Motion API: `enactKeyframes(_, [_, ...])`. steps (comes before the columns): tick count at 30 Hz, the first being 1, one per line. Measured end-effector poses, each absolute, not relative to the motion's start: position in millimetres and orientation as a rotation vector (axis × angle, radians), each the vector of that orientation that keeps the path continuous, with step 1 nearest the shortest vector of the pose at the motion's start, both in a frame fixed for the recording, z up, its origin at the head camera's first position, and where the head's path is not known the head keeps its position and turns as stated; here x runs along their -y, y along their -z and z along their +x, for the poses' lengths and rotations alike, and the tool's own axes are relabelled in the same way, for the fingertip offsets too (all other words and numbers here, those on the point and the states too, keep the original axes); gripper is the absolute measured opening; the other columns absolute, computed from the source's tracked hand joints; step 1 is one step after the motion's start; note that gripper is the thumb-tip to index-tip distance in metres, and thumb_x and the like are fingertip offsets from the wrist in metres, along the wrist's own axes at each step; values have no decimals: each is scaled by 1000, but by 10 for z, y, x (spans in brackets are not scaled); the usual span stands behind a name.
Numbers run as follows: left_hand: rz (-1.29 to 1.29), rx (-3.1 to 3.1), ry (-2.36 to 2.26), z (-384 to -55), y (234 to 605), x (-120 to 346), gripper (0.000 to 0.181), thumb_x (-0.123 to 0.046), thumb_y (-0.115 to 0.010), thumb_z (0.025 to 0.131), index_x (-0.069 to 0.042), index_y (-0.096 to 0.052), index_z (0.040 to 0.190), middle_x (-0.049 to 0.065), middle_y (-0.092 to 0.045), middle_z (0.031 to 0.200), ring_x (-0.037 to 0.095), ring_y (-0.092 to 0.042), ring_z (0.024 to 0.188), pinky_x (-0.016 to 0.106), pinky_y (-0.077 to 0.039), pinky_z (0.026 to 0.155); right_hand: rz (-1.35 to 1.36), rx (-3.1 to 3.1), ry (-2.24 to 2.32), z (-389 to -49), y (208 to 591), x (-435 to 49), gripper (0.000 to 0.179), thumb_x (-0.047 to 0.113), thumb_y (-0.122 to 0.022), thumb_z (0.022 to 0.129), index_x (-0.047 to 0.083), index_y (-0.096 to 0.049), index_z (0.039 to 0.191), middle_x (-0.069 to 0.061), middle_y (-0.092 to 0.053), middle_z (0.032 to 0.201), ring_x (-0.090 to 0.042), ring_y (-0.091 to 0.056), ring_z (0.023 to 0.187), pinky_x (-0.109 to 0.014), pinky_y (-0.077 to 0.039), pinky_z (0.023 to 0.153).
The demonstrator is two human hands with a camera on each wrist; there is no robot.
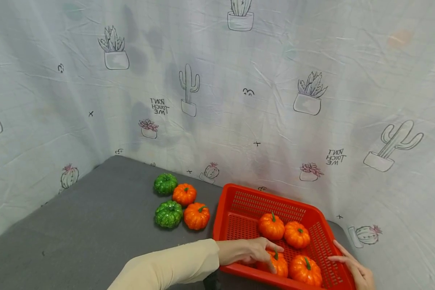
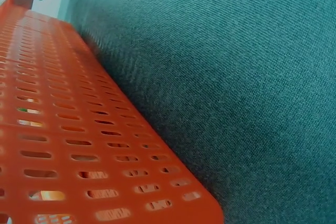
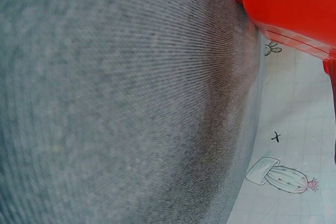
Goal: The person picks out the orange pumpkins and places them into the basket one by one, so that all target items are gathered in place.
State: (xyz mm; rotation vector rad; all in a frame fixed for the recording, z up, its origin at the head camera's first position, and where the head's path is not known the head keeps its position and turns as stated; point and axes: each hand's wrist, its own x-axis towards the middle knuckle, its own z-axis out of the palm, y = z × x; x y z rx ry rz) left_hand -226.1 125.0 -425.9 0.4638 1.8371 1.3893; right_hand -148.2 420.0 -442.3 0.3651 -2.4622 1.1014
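In the head view my left hand [image 1: 255,250], in a cream sleeve, reaches over the near wall of a red plastic basket [image 1: 235,189]. Its thumb and fingers hold a small orange pumpkin [image 1: 280,266] with a green stem, at the basket's near side. Three more orange pumpkins sit in the basket: one behind [image 1: 271,226], one at the back right [image 1: 297,235] and one beside it [image 1: 305,270]. My right hand [image 1: 357,268] grips the basket's right rim, thumb inside the wall. The left wrist view shows the slotted basket wall [image 2: 63,103]; no fingers appear there.
Left of the basket, two green pumpkins [image 1: 165,184] and two orange pumpkins [image 1: 197,216] stand clustered on the grey cloth-covered table [image 1: 94,225]. A pale curtain [image 1: 217,80] printed with cactus drawings hangs close behind the basket and along the left side.
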Motion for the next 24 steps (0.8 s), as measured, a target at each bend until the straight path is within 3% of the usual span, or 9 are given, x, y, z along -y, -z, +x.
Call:
enactKeyframes(6, [440, -1816, -1432, -2263, 4256, -1233, 60, 24, -64, 75, -10, -66, 124, 16, -46, 140, 9, -23, 53, 23, -21, 48, 339, 2477, -1116, -1474, 4418, -4210, 42, 6, -29, 105, -8, -69, 102, 39, -43, 128, 21, -46, 104, -9, -47, 69])
enactKeyframes(8, [442, -1862, -1450, -2246, 4257, -1240, 58, 25, -66, 73, -9, -69, 119, 15, -49, 137, 9, -32, 58, 22, -23, 48, 336, 2483, -1110, -1473, 4416, -4211, 43, 6, -29, 105, -7, -69, 102, 39, -42, 128, 22, -45, 104, -9, -47, 69])
enactKeyframes(12, [448, -1943, -1459, -2228, 4263, -1255, 56, 24, -69, 70, -10, -72, 114, 12, -54, 131, 7, -28, 55, 20, -23, 45, 347, 2482, -1105, -1475, 4407, -4207, 43, 6, -29, 105, -7, -69, 102, 39, -42, 128, 22, -45, 105, -8, -47, 69])
enactKeyframes(15, [468, -1971, -1467, -2219, 4271, -1262, 56, 24, -69, 69, -11, -72, 113, 10, -58, 124, 7, -17, 48, 18, -22, 43, 365, 2475, -1084, -1479, 4402, -4203, 42, 4, -29, 105, -7, -69, 101, 39, -42, 129, 22, -44, 106, -6, -45, 71])
enactKeyframes(24, [579, -1952, -1503, -2179, 4296, -1287, 60, 25, -70, 68, -7, -69, 119, 4, -57, 119, 8, -36, 57, 18, -31, 46, 440, 2432, -1033, -1497, 4437, -4208, 40, -2, -30, 103, -7, -69, 99, 36, -42, 131, 21, -42, 112, -2, -38, 78])
